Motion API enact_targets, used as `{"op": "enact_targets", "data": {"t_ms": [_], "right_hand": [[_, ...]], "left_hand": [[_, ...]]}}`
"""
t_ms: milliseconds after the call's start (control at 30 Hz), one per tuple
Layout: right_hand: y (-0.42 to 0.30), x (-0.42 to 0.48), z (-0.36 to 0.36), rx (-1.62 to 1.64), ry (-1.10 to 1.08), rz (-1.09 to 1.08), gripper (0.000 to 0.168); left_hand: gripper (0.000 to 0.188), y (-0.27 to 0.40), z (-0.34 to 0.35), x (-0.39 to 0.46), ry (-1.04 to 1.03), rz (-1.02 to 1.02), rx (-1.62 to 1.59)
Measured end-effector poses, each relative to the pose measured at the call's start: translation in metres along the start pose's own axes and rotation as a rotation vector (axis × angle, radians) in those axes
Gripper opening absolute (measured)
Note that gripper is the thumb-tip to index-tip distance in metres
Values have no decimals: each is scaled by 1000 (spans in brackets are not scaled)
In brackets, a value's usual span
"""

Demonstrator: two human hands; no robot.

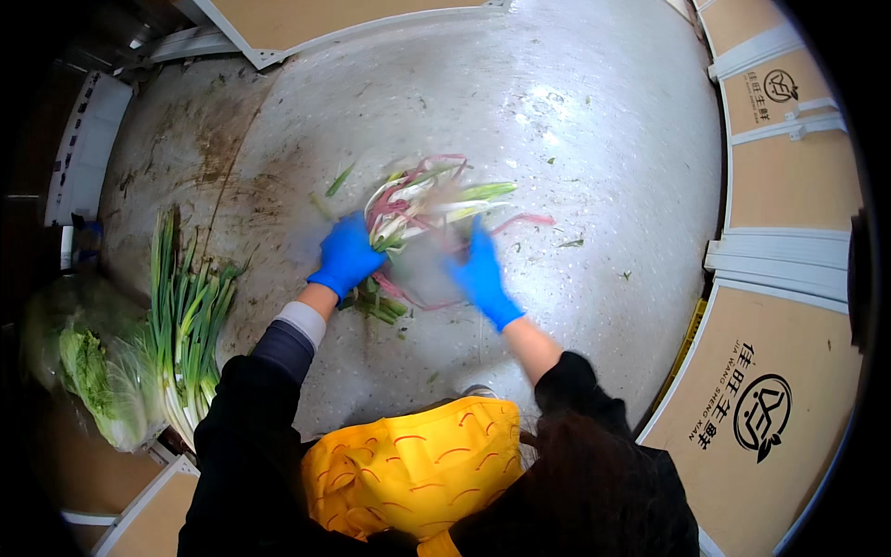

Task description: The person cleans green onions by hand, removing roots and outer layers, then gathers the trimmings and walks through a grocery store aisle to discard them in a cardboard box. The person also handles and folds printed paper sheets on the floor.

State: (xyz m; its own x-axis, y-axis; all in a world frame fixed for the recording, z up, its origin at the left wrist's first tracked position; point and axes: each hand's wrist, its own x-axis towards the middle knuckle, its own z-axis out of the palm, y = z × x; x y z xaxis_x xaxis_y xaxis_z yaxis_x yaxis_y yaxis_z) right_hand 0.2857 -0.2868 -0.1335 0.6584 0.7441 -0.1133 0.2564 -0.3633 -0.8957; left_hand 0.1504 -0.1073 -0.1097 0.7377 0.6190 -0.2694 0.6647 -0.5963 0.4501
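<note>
Near the centre of the head view, my left hand [351, 257] in a blue glove is closed on the lower left end of a loose heap of green and white leaf scraps [404, 216], mixed with reddish-pink tape [390, 205]. My right hand [480, 271], also blue-gloved and blurred by motion, is to the right of the heap with fingers apart; nothing is plainly held in it. Between the hands, a blurred patch hides detail. Short green stalk pieces [379, 306] lie on the floor just below my left hand.
At the left lie long green onions [188, 313] beside a leafy head of lettuce or cabbage [90, 383] in clear plastic. Leaf bits dot the grey floor [592, 181]. Framed tan panels [786, 174] line the right side; another panel [348, 21] stands at the top.
</note>
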Motion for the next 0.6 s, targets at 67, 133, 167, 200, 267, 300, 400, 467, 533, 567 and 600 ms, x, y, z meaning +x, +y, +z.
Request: {"op": "enact_targets", "data": {"t_ms": [67,133,167,200,267,300,400,467,533,567,600], "right_hand": [[-40,-3,44,464,-167,327,84],[-24,10,118,898,153,286,81],[-42,12,115,964,108,352,75],[-58,10,105,1028,76,419,70],[-84,9,81,1144,-2,548,60],[-91,9,70,1200,-54,613,54],[-43,21,49,1126,-113,697,34],[2,28,35,647,-168,394,37],[12,30,11,487,-168,287,40],[12,29,-2,494,-174,271,42],[7,28,-17,500,-175,252,45]], "left_hand": [[47,-7,9,-3,27,18,-32],[44,-24,43,-2,185,123,-117],[44,-30,48,-1,113,107,-287],[44,-31,51,1,33,102,-460],[45,-30,61,2,-76,115,-624],[46,-30,70,-3,-102,127,-611],[52,6,83,-16,-83,237,-688],[55,50,44,-32,-36,300,-601],[57,60,31,-29,-161,351,-654],[57,62,26,-29,-232,376,-673],[56,62,23,-24,-312,415,-676]]}}
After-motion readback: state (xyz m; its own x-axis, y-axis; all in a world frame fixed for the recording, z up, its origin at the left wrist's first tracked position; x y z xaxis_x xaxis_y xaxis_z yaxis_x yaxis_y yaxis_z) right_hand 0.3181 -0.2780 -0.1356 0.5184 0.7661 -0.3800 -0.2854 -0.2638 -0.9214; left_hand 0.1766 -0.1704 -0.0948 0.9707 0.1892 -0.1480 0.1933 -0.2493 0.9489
